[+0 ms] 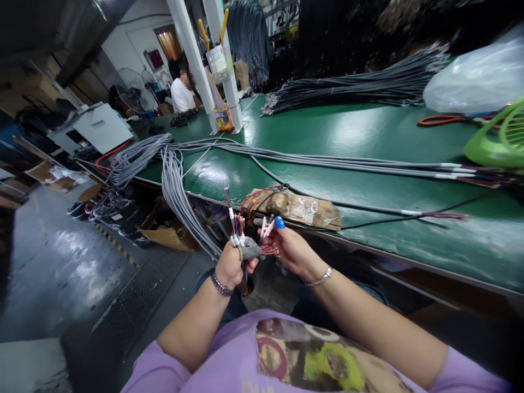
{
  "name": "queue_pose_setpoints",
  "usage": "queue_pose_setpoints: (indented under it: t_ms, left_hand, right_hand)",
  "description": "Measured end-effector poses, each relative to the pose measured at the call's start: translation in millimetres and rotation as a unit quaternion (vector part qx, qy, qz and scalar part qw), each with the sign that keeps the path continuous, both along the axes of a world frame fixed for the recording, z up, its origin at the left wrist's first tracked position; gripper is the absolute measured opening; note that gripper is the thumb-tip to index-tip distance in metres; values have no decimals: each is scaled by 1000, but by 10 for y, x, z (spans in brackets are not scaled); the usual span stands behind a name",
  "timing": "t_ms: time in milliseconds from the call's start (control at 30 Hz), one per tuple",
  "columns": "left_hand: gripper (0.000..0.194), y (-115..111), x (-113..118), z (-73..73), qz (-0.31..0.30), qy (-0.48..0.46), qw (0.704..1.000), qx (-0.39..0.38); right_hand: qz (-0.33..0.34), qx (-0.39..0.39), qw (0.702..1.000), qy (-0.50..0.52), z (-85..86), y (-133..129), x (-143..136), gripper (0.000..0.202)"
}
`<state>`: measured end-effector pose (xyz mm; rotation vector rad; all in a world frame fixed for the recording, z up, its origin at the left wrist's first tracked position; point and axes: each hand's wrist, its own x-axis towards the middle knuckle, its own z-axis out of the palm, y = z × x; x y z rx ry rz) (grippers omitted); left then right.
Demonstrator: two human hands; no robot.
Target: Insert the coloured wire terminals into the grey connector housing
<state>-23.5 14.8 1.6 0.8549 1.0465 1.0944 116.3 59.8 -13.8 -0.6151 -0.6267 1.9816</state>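
My left hand (231,266) is closed around a bunch of cables whose white-wrapped ends (237,240) point up, with thin coloured wires (238,222) fanning out above. Grey covers wrap some of its fingers. To its right, my right hand (293,250), with a blue cover on one fingertip, pinches a pale pinkish-white piece (267,229); its exact kind is unclear. Red and dark wire ends (270,251) stick out between the two hands. Both hands are just off the bench's front edge, below a taped wooden block (303,208).
Grey cables (327,160) run along the green bench (352,131), and a coil (141,158) hangs over its edge at left. Black cables (352,84) lie at the back. A green fan (499,136) and plastic bag (475,76) stand right. A person (182,94) sits beyond the white posts.
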Motion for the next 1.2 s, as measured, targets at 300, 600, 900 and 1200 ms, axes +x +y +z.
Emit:
queue_pose_setpoints:
  t_ms: [300, 600, 900, 1200]
  left_hand:
    - [25, 60, 0, -48, -10, 25, 1000, -12]
    - [32, -25, 32, -1, 9, 34, 999, 6]
    - [34, -246, 100, 58, 70, 48, 996, -4]
    - [29, -124, 141, 61, 84, 26, 996, -16]
  right_hand:
    - [0, -55, 998, 28, -1, 59, -50, 34]
    - [40, -55, 997, 44, -4, 0, 3, 47]
    - [17, -23, 1000, 8, 29, -24, 68, 21]
    - [-112, 78, 988, -75, -129, -21, -2, 39]
